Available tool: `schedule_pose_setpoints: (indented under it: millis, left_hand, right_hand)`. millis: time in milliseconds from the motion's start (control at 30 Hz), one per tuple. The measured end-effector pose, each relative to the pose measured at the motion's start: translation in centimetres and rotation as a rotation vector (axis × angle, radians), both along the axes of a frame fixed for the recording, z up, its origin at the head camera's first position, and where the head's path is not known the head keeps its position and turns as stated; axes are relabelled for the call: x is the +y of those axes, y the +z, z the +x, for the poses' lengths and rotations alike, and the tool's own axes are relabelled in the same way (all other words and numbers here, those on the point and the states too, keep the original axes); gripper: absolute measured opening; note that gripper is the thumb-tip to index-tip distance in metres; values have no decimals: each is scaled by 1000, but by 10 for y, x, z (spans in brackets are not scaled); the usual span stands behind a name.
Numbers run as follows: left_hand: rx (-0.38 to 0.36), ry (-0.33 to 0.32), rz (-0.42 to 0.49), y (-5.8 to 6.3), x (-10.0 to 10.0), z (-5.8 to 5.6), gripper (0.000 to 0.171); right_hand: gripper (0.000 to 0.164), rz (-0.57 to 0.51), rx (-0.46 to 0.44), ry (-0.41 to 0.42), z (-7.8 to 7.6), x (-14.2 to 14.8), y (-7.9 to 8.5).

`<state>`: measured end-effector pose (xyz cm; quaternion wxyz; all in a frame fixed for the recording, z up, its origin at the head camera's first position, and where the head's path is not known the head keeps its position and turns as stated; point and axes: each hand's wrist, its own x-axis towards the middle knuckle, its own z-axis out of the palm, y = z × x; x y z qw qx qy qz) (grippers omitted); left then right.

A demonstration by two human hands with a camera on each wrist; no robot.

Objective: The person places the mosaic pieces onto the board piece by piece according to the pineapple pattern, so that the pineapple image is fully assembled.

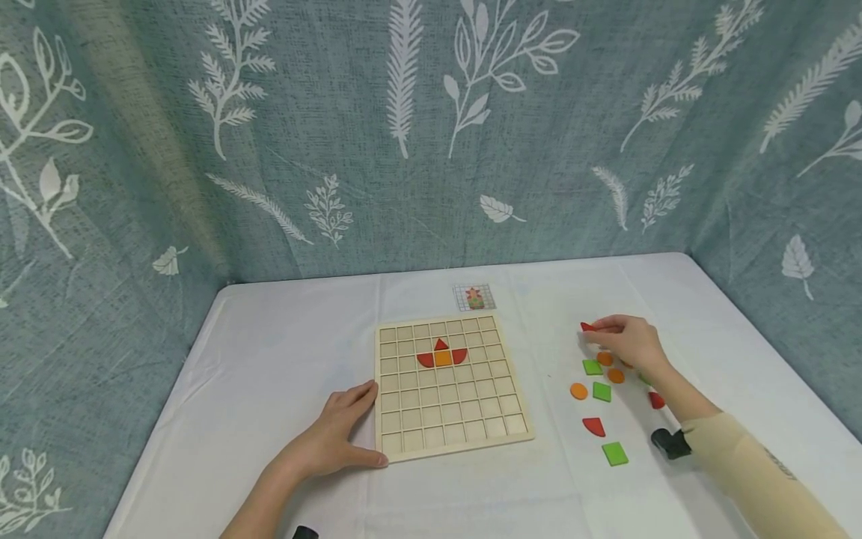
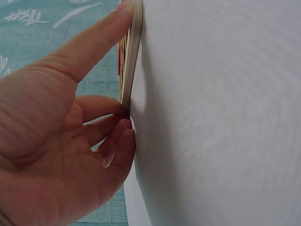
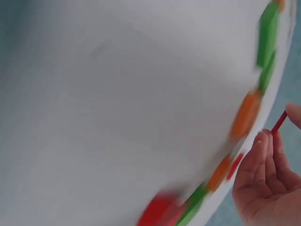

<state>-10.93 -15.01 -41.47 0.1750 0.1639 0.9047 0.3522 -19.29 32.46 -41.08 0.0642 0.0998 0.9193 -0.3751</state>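
A square wooden grid board (image 1: 453, 413) lies on the table. On it an orange square tile (image 1: 443, 358) has a red quarter-circle tile on either side and a red triangle tile (image 1: 441, 344) above. My left hand (image 1: 334, 434) touches the board's left side, its thumb at the near corner and its fingers along the edge. At the right, my right hand (image 1: 631, 343) pinches a red tile (image 3: 280, 122) between thumb and fingers, above the loose tiles; the tile's full shape is hidden.
Loose green squares (image 1: 615, 454), orange discs (image 1: 578, 391) and red quarter-circle tiles (image 1: 594, 427) lie right of the board. A small pattern card (image 1: 474, 298) lies behind the board. A black device (image 1: 670, 443) is at my right sleeve. A patterned curtain (image 1: 417, 202) hangs behind the table.
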Motion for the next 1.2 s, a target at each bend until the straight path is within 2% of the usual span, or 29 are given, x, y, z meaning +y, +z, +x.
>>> schedule_pose_setpoints:
  millis: [233,433,700,900,1200]
  left_hand:
    - [3,5,-2,1,1,1,109]
    - [1,7,-3,1,1,1,108]
    - [4,5,-8,-1,2,2,108]
    - [-3,5,0,0,2,3,108]
    - [8,-2,-3,0,1,4,108]
  right_hand:
    - [48,-53,46,74,0,-44,3]
    - [41,-88,25,125,-1,-86,2]
    - [29,-85,70,278,4,-135,-3]
    - [25,-76,97,376,7,-157,-8]
    - [22,-6,132,475,13,-171,-9]
